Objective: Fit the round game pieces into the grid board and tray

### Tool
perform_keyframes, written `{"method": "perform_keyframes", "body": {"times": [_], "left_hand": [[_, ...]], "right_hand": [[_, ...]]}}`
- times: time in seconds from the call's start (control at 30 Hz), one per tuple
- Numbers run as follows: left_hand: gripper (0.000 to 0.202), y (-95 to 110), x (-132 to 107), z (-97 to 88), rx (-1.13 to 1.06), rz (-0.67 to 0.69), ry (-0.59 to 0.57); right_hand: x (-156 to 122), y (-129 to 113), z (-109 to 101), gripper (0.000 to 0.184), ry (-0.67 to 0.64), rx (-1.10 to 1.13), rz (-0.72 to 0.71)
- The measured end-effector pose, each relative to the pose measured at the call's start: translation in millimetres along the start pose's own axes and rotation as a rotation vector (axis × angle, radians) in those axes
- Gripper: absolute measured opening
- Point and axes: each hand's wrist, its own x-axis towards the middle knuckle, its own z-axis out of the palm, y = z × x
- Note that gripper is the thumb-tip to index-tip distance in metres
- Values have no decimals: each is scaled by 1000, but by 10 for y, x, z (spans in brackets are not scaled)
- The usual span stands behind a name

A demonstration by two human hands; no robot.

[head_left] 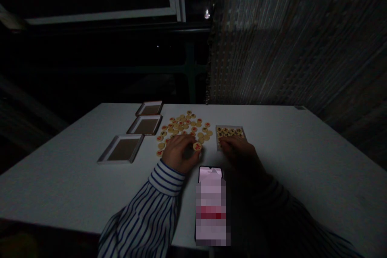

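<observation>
Disc pinched by left hand; right hand on tray edge

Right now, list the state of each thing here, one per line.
Left hand, pinching a red-marked disc.
Right hand, resting on the small tray.
Small tray, holding discs, partly hidden.
Loose discs, scattered flat.
Three shallow boxes, open, empty.
Phone, screen lit, lying flat.

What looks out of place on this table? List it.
The round game pieces lie scattered loose in the middle, one in the left grip, while three trays on the left sit empty. The phone lies at the near edge of the table and may overhang it. Nothing looks damaged.
</observation>
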Motion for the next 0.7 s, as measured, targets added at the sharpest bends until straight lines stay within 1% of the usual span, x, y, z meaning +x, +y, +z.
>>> {"method": "perform_keyframes", "body": {"times": [0.13,0.23,0.5,0.7], "left_hand": [[17,91,73,35,-10,-8,11],[16,128,108,54,-14,3,-3],[17,167,174,109,-38,-3,-6],[20,193,262,172,-74,-13,-2]], "right_hand": [[0,52,-20,18,49,-7,29],[-5,77,-29,18,56,-1,42],[-8,76,-48,18,62,10,78],[11,81,-73,19,76,8,77]]}}
